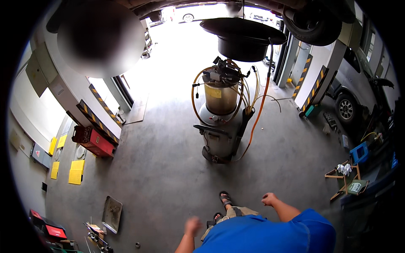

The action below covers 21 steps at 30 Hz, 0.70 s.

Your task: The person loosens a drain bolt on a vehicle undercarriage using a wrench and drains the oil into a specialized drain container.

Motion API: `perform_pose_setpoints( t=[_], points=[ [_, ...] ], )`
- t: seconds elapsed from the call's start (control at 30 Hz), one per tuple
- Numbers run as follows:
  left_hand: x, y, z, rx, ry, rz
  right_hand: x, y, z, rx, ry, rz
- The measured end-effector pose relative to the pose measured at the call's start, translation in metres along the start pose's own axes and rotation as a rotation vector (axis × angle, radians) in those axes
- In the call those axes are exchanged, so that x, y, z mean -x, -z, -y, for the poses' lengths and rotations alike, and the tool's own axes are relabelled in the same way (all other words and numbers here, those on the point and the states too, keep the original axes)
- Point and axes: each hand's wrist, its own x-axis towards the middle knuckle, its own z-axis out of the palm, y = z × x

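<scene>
My left hand (193, 226) hangs low beside my body, smeared by motion, so its fingers do not show clearly. Out to the other side, my right hand (268, 199) is held with the fingers curled in, and nothing shows in it. Both are over the floor, touching no object that I can see. Ahead of me stands a wheeled oil drainer (220, 139) with a metal tank, several pale tubes and an orange hose (256, 124). A wide black drain pan (242, 48) sits above it, under the raised car.
A red bin (98, 141) stands by the left lift post. On the floor at left lies a grey tray (112, 214), with tools near it. To the right are a folding stool (346, 179), a blue crate (359, 153) and a silver vehicle (358, 80). A tyre (314, 31) hangs overhead.
</scene>
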Motion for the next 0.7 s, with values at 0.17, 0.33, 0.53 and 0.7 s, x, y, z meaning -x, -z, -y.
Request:
perform_pose_setpoints(
  t=[0.17, 0.33, 0.53, 0.7],
  points=[
    [0.006, -0.022, -0.079, -0.083, 0.085, -0.120, -0.025, 0.008, 0.038, -0.037, -0.033, 0.031],
    [-0.029, 0.080, -0.019, -0.365, -0.032, -0.267, -0.096, -0.004, 0.058, -0.072, 0.021, -0.045],
    [-0.019, 0.135, -0.006, -0.490, -0.159, -0.405, -0.140, -0.022, 0.098, 0.021, 0.012, 0.103],
    [-0.022, 0.094, -0.064, -0.366, -0.008, -0.570, -0.156, -0.048, 0.132, 0.041, 0.070, 0.184]
  ],
)
